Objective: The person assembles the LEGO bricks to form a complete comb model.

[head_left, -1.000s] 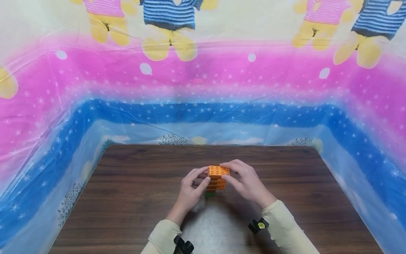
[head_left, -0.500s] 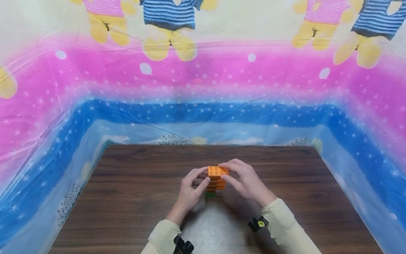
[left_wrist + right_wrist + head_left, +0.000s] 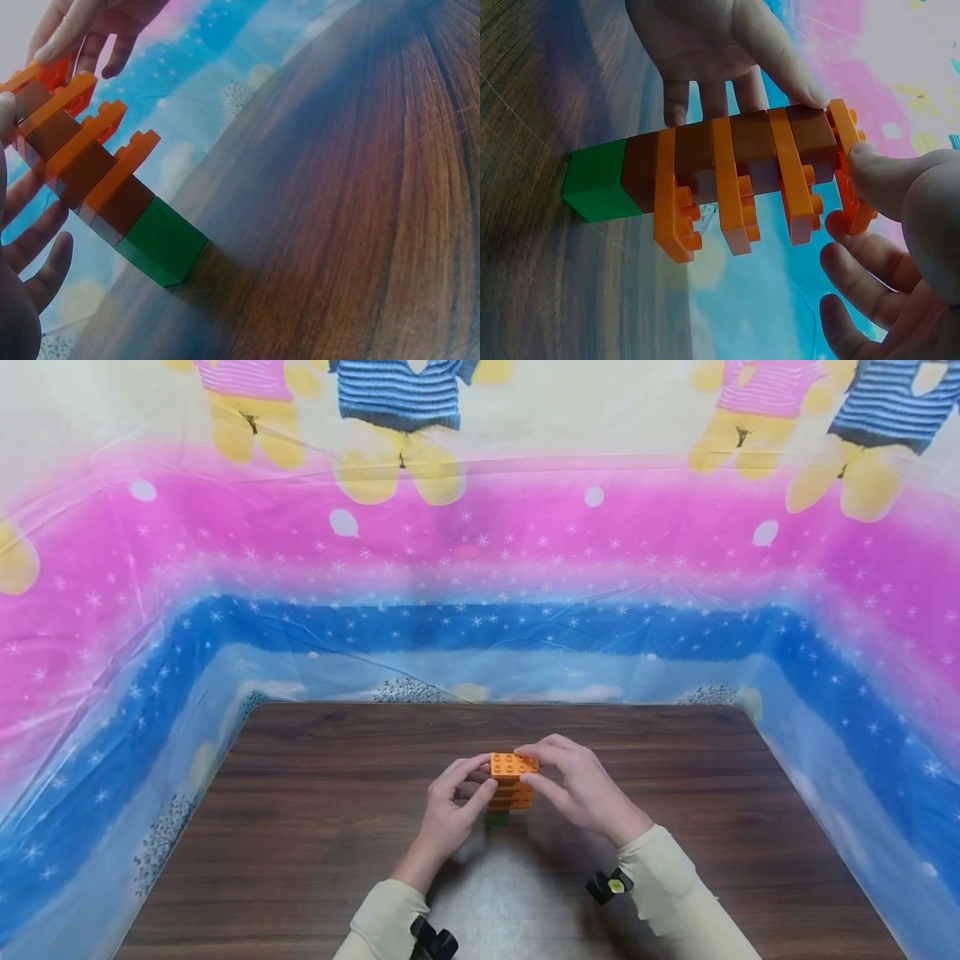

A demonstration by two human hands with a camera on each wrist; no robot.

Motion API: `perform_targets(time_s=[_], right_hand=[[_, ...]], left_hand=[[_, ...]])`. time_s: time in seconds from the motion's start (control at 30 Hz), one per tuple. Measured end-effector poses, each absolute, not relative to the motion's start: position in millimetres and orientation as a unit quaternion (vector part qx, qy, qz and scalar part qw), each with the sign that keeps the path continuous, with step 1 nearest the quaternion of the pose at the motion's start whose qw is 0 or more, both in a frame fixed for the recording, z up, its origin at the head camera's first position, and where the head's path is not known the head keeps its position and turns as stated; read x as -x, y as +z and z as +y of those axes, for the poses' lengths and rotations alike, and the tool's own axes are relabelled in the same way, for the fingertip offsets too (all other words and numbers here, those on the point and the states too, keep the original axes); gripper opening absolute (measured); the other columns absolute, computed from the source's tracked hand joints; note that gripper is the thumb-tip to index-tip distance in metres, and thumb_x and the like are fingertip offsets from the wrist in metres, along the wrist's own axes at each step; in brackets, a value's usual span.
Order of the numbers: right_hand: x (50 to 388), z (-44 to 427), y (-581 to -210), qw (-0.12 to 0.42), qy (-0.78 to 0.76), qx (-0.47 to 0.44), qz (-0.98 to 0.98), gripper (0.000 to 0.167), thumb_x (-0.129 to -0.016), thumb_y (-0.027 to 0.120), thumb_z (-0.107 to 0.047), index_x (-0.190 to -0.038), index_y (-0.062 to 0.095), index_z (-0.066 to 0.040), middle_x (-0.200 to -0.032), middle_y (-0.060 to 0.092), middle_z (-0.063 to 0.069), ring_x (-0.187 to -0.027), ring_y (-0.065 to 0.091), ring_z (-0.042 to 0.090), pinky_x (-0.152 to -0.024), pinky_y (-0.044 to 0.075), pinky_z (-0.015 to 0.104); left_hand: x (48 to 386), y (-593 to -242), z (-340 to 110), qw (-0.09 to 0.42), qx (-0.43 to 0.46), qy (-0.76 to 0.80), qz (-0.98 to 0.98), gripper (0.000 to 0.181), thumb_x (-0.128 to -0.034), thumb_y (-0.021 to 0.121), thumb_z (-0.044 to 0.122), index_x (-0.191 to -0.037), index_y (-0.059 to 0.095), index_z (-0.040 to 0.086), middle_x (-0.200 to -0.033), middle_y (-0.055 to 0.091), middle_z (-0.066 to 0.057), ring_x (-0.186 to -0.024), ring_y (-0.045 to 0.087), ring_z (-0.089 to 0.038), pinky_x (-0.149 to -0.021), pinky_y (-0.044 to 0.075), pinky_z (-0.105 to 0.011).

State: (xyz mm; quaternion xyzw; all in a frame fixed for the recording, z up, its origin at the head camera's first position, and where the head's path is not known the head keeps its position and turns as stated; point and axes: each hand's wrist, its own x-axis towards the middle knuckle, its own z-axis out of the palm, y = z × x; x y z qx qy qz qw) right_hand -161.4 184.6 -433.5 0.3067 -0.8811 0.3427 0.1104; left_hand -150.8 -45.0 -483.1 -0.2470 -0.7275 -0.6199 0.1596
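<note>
A tower of toy building bricks stands upright on the table, with a green brick at its foot. Brown bricks alternate above it with thin orange plates that jut out to one side. The topmost orange plate lies level over the highest brown brick; at its right end my right hand pinches it between thumb and fingers. From the left, my left hand holds the tower's upper part, its thumb on the near side near the top and its other fingers behind.
The tower stands on a dark wood-grain table. A printed pink and blue cloth hangs around its back and sides. Black wrist cameras sit on both sleeves, the left camera close to the table's near side.
The topmost orange plate and my right hand have shifted very slightly left. My left hand and the lower tower look unmoved.
</note>
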Motion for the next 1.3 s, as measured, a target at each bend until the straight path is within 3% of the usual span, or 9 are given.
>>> perform_targets(time_s=[0.2,0.53,0.73,1.3], right_hand=[[162.8,184.6,-434.1,0.106,0.35,-0.308,-0.879,0.036,-0.1,0.075,-0.02,-0.134,0.071,-0.012,-0.118,0.069,-0.003,-0.105,0.067,0.011,-0.084,0.059,0.034],[162.9,184.9,-434.6,0.108,0.35,-0.308,-0.878,0.035,-0.1,0.075,-0.019,-0.133,0.071,-0.013,-0.117,0.069,-0.003,-0.104,0.067,0.011,-0.084,0.059,0.035],[162.6,184.9,-434.5,0.112,0.352,-0.311,-0.876,0.034,-0.1,0.075,-0.021,-0.133,0.071,-0.014,-0.116,0.069,-0.003,-0.103,0.067,0.01,-0.084,0.059,0.034],[163.7,184.4,-434.8,0.107,0.363,-0.309,-0.872,0.034,-0.099,0.076,-0.023,-0.131,0.072,-0.011,-0.114,0.069,-0.004,-0.101,0.067,0.01,-0.083,0.059,0.032]], left_hand=[[150.5,-482.2,-45.4,0.152,0.245,-0.621,-0.729,0.037,-0.0978,0.068,-0.002,-0.135,0.067,0.001,-0.115,0.07,-0.015,-0.099,0.068,-0.031,-0.076,0.058,-0.03],[151.2,-476.1,-44.2,0.145,0.249,-0.623,-0.727,0.041,-0.0973,0.068,-0.002,-0.138,0.066,0.004,-0.116,0.069,-0.016,-0.1,0.068,-0.034,-0.079,0.06,-0.044],[151.8,-472.5,-42.7,0.162,0.254,-0.616,-0.727,0.038,-0.0978,0.068,-0.001,-0.136,0.067,0.005,-0.115,0.07,-0.014,-0.1,0.068,-0.029,-0.077,0.061,-0.044],[152.6,-472.2,-41.9,0.177,0.261,-0.613,-0.725,0.034,-0.0968,0.068,-0.004,-0.13,0.07,0.002,-0.114,0.07,-0.016,-0.097,0.068,-0.033,-0.073,0.061,-0.042]])
